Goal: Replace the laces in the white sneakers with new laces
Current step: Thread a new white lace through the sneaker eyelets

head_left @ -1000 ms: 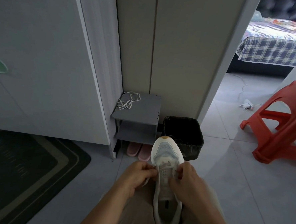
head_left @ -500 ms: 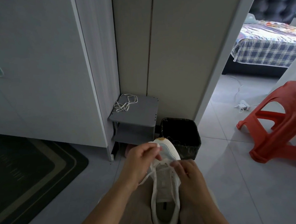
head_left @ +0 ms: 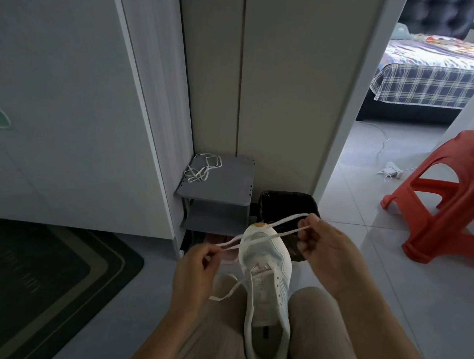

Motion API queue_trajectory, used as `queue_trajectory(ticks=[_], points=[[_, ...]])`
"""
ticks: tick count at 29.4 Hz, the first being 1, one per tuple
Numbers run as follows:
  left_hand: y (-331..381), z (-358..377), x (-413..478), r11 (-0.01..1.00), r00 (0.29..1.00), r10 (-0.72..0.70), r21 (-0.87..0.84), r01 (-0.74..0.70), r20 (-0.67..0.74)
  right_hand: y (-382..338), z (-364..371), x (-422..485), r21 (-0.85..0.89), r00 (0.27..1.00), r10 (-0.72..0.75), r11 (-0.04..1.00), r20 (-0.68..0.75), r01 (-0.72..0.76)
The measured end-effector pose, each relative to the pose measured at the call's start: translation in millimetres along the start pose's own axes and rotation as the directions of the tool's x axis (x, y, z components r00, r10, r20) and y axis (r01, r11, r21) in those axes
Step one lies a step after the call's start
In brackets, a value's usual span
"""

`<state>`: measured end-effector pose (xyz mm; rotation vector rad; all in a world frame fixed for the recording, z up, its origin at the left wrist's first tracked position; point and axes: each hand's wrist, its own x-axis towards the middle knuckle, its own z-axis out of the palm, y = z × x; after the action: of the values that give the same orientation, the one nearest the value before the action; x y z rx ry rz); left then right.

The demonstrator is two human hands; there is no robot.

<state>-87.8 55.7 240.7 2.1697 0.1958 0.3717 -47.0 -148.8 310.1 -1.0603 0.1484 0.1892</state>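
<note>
a white sneaker [head_left: 265,281] lies between a person's knees, toe pointing away. the hands are apart, one on each side of the toe. the left hand [head_left: 196,276] and the right hand [head_left: 328,257] each pinch a white lace [head_left: 284,234] stretched in two strands above the toe; one loose end trails from the sneaker's eyelets toward the left knee. beyond the toe stands a black bin [head_left: 284,201], with a grey shelf [head_left: 224,184] left of it carrying loose laces [head_left: 202,167]. a red stool [head_left: 450,209] stands well to the sneaker's right, a dark mat [head_left: 44,278] to its left.
</note>
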Motion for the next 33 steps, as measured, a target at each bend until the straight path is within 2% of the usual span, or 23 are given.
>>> queue_trajectory(ticks=[2,4,6,8,11,13,15,17,20,23,26,28,30,33], points=[[-18.5,1.1,-2.0,0.998,0.996,-0.037,0.039,0.041,-0.082,-6.1,-6.7,1.4,0.069,0.999,-0.046,0.996,-0.023,0.048],[-28.4,1.4,-2.8,0.991,0.984,-0.132,-0.002,0.133,-0.122,-10.4,-16.1,3.0,0.097,0.994,-0.084,0.991,-0.064,0.090],[-34.6,3.6,-2.6,0.968,0.963,-0.248,-0.061,0.242,-0.111,-15.1,-24.8,2.2,-0.016,0.983,-0.144,0.990,-0.112,0.143],[-38.6,8.3,-1.4,0.950,0.950,-0.311,-0.048,0.310,-0.015,-18.2,-28.6,-0.5,-0.179,0.964,-0.220,0.965,-0.152,0.192],[-35.8,10.5,-0.7,0.953,0.938,-0.304,0.042,0.301,0.166,-15.0,-25.8,-5.6,-0.279,0.953,-0.273,0.933,-0.135,0.228],[-26.0,6.7,0.3,0.971,0.949,-0.228,0.116,0.207,0.216,-6.8,-19.2,-9.8,-0.334,0.966,-0.251,0.917,-0.065,0.216],[-4.4,1.9,1.3,0.985,0.983,-0.065,0.168,0.035,0.174,2.3,-8.6,-15.2,-0.401,0.974,-0.218,0.889,0.055,0.221],[24.2,-1.8,1.6,0.987,0.980,0.131,0.070,-0.142,0.148,9.7,4.7,-19.8,-0.455,0.969,-0.192,0.857,0.154,0.242],[55.0,-4.3,1.7,0.943,0.917,0.331,-0.107,-0.314,0.222,14.4,24.5,-23.6,-0.529,0.949,-0.217,0.790,0.229,0.309],[70.6,-5.0,2.4,0.913,0.883,0.386,-0.248,-0.324,0.266,10.1,36.5,-23.2,-0.581,0.910,-0.287,0.703,0.298,0.411],[75.2,-4.6,4.3,0.886,0.886,0.421,-0.294,-0.358,0.193,4.0,41.1,-20.4,-0.564,0.893,-0.314,0.694,0.324,0.448],[71.1,-4.5,6.5,0.889,0.913,0.384,-0.321,-0.327,0.134,3.7,41.8,-18.2,-0.573,0.883,-0.321,0.673,0.343,0.468],[67.3,-4.5,7.7,0.891,0.911,0.398,-0.283,-0.355,0.111,5.8,41.4,-16.4,-0.568,0.887,-0.304,0.684,0.347,0.457],[66.2,-7.1,8.1,0.843,0.838,0.538,-0.098,-0.530,0.097,10.0,40.1,-14.9,-0.501,0.917,-0.244,0.777,0.317,0.380]])
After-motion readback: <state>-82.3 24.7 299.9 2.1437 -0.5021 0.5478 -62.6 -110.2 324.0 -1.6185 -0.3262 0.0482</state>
